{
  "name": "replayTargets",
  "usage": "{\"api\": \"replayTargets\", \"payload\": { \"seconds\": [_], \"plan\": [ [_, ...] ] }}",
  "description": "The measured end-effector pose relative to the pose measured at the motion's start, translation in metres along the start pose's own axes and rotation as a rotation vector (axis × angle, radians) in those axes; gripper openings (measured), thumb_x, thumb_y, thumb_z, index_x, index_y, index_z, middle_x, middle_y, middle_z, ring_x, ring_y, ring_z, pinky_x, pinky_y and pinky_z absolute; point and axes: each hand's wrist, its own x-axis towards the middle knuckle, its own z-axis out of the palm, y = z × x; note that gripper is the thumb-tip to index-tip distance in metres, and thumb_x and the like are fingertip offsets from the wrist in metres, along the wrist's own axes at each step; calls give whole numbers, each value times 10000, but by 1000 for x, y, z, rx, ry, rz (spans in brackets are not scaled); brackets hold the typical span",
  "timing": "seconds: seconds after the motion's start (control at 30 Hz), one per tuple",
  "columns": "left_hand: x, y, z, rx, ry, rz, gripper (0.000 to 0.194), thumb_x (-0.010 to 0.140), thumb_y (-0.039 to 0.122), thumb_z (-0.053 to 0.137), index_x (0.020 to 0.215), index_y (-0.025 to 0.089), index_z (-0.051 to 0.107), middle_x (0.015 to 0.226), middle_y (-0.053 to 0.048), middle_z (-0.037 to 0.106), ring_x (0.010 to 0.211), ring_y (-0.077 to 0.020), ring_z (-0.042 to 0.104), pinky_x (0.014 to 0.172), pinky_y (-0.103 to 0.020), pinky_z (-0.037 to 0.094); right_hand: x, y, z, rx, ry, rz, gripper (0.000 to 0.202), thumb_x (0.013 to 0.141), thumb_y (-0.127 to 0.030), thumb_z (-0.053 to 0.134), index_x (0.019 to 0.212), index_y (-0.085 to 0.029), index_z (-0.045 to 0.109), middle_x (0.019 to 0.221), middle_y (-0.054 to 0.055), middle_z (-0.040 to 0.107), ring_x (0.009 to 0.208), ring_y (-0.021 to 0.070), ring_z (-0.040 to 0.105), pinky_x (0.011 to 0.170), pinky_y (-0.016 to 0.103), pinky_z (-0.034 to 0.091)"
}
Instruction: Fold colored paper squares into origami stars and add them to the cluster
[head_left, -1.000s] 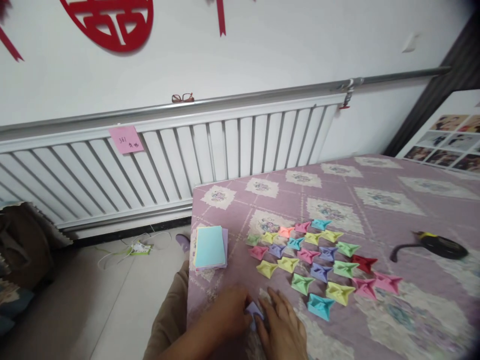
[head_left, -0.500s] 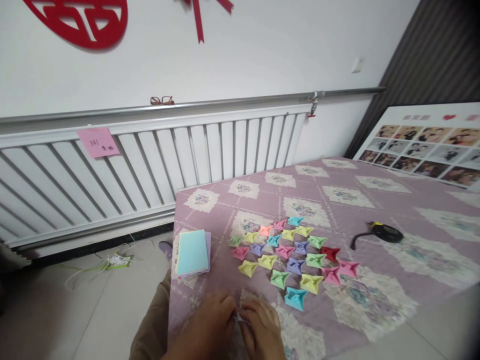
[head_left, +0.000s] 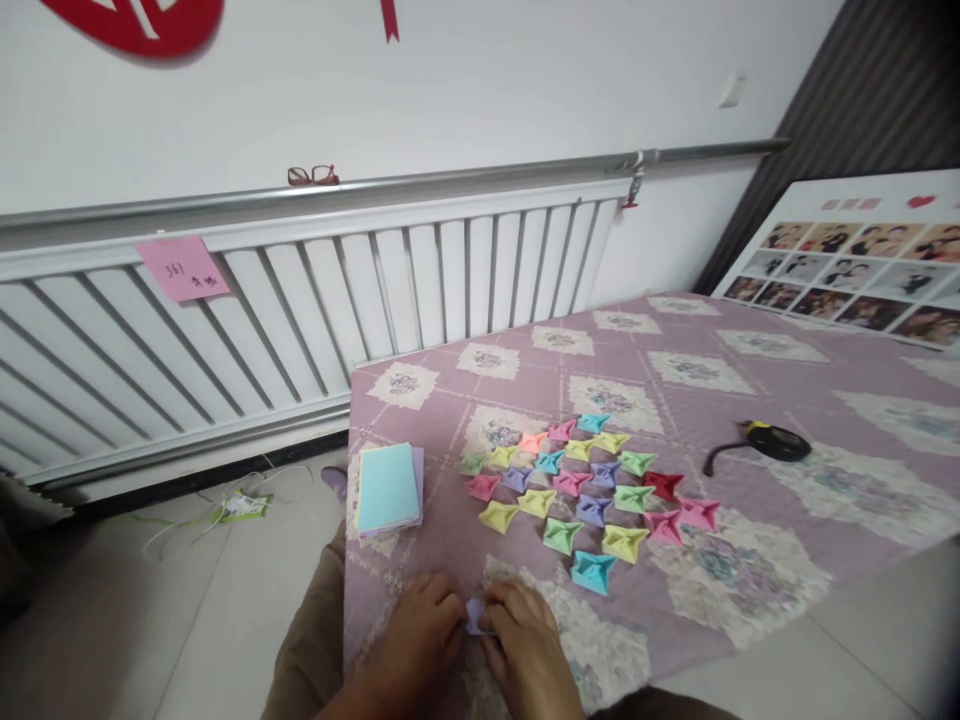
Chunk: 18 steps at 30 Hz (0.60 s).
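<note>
Between my hands, near the table's front edge, is a small piece of folded lavender paper [head_left: 475, 616]. My left hand [head_left: 426, 625] closes on its left side, fingers curled. On its right side my right hand [head_left: 525, 632] grips it with bent fingers and thumb. Much of the paper is hidden by the fingers. Beyond the hands stand several folded paper boats [head_left: 592, 572] in blue, yellow, green, pink, purple and red, set in loose rows. To the left of them lies a stack of coloured paper sheets [head_left: 388, 488], light blue on top.
A patterned purple cloth [head_left: 442, 560] covers the table. Toward the right lies a black cord-like item with a yellow part [head_left: 776, 442]. A photo board [head_left: 855, 262] leans at the far right. Behind the table runs a white radiator [head_left: 420, 285], with glasses [head_left: 313, 176] on the pipe above.
The camera view has tilted down, so the scene sits higher in the picture. More of the lavender paper shows between my hands, which stay together at the front edge.
</note>
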Motion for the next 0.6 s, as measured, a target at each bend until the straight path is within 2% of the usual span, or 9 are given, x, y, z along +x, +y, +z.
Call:
{"api": "replayTargets", "payload": {
  "seconds": [0.13,0.23,0.4,0.6],
  "plan": [
    [-3,0,-2,-119,51,-17,132,788,64,599,805,194,612,888,-11,598,895,-188,503,812,-328,356,1,-4,-10,-11,-55,34,264,629,-18,648,737,-254,603,954,-13,651,972,227,587,904,405,432],
    [-4,0,-4,-181,77,-63,80,801,114,623,782,191,619,871,-15,597,884,-191,506,810,-343,339,0,-3,-11,-67,-107,24,210,683,-64,659,765,-253,620,1006,17,650,1045,256,574,927,445,440],
    [-1,3,-10,-222,49,-128,53,841,192,618,789,196,628,880,-10,605,895,-193,513,829,-356,319,1,1,-10,-131,-138,30,88,782,-179,637,820,-258,642,1047,42,648,1105,274,561,938,464,457],
    [7,4,-14,-209,4,-221,84,817,212,643,740,188,620,842,0,607,872,-187,515,803,-337,317,0,3,-7,-170,-112,51,77,785,-190,631,819,-257,647,1072,49,643,1150,291,537,946,468,457]
  ]
}}
